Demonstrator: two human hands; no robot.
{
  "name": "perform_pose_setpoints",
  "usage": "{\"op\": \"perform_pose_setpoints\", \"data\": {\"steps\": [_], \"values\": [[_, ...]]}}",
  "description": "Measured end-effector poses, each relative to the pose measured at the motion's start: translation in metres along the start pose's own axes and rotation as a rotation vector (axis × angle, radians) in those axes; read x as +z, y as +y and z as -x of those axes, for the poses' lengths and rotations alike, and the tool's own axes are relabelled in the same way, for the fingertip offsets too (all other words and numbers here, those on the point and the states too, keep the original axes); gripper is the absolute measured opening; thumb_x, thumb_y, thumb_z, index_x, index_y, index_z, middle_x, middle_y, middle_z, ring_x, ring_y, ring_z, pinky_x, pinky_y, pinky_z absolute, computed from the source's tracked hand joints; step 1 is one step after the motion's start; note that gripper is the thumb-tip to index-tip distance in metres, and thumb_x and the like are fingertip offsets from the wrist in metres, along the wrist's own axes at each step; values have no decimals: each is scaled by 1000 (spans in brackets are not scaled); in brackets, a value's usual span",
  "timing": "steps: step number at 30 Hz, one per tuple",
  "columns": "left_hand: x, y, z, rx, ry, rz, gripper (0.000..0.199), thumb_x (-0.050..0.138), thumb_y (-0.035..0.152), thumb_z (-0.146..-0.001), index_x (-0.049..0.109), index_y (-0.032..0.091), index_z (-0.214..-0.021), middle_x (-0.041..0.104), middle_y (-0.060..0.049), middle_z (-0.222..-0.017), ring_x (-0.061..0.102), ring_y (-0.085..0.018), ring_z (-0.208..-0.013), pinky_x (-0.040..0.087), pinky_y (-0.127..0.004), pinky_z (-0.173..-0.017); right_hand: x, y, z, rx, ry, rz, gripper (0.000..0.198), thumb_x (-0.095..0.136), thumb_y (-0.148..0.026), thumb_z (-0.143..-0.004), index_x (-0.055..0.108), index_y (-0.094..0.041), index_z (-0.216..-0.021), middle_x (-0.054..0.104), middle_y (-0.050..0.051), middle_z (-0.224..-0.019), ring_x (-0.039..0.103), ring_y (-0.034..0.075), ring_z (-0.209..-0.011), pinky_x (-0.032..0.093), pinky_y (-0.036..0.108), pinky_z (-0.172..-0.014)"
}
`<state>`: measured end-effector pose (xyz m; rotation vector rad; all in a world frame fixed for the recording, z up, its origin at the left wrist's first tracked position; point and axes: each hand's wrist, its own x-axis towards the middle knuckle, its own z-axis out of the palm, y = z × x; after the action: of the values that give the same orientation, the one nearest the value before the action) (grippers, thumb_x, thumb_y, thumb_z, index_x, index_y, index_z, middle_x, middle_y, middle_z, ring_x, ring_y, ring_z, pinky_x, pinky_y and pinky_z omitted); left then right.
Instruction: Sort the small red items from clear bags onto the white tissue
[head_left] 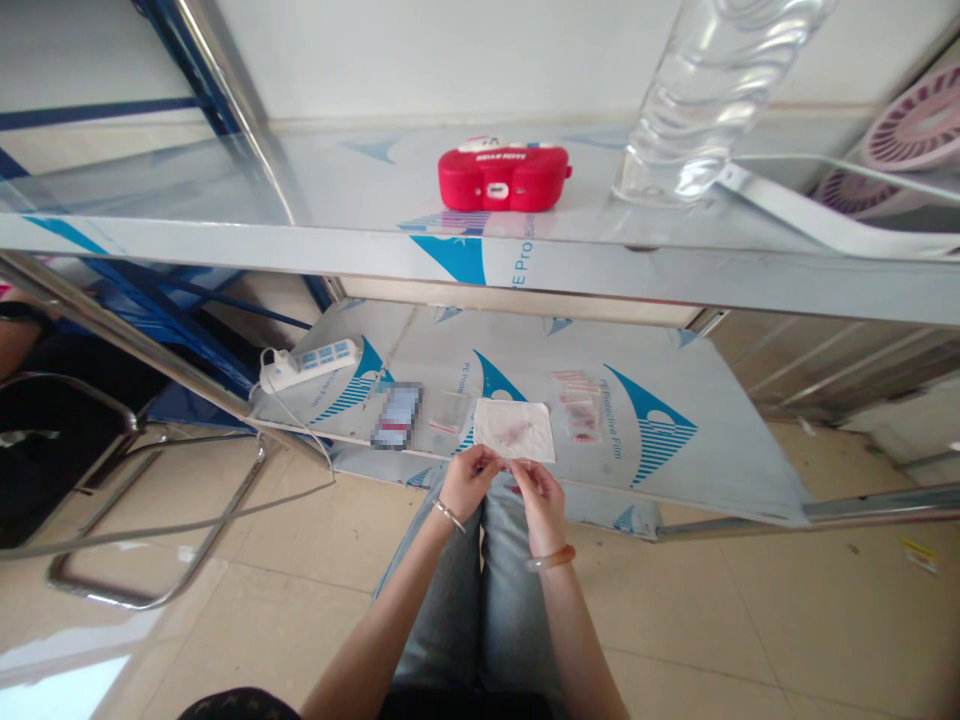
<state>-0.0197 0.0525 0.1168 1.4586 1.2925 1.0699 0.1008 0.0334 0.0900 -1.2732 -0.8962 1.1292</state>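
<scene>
My left hand [469, 480] and my right hand [538, 492] meet fingertip to fingertip over my lap, at the front edge of the lower shelf. Both are closed in a pinch, and what they pinch is too small to make out. Just beyond them lies a white sheet [495, 420] with a small heap of tiny reddish bits [517, 432] on it. Right of the sheet are several small clear bags [579, 405] with red strips and reddish contents. A flat clear bag [448, 412] rests to its left, beside a phone [397, 415] with a blurred-out screen.
A white power strip [311, 365] lies at the lower shelf's [720, 450] left end, its cable hanging down. On the upper shelf [337, 200] stand a red case [502, 180], a clear bottle [705, 110] and a pink fan [919, 120]. A metal-framed chair [150, 600] and a seated person are at left.
</scene>
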Motion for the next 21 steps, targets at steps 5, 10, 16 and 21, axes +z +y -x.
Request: {"op": "perform_pose_setpoints", "data": {"steps": [5,10,16,21], "values": [[-2,3,1,-10,-4,-28,18,55,28,-77,63,13,-71,65,-3,-69,58,-12,-66,44,-22,-64,0,-1,0,-3,-62,27,30,64,-45,-73,65,-15,-80,68,6,-81,61,18,-80,47,25,-63],[1,4,1,-40,-17,10,20,56,31,-76,64,13,-71,66,-3,-68,59,-12,-65,45,-22,-63,1,2,0,-27,-30,21,30,64,-45,-72,64,-16,-78,67,5,-79,61,18,-77,46,25,-63],[4,4,2,-128,35,96,27,57,37,-76,64,12,-70,67,-4,-67,61,-13,-63,46,-23,-63,2,4,0,-59,77,11,29,64,-45,-73,62,-16,-73,63,1,-69,56,13,-65,43,24,-60],[-1,-1,3,-87,60,26,27,57,38,-76,64,13,-68,67,-4,-65,60,-13,-61,46,-23,-61,3,2,1,-5,81,7,33,65,-48,-71,61,-15,-71,61,1,-66,55,14,-63,42,23,-54]]}}
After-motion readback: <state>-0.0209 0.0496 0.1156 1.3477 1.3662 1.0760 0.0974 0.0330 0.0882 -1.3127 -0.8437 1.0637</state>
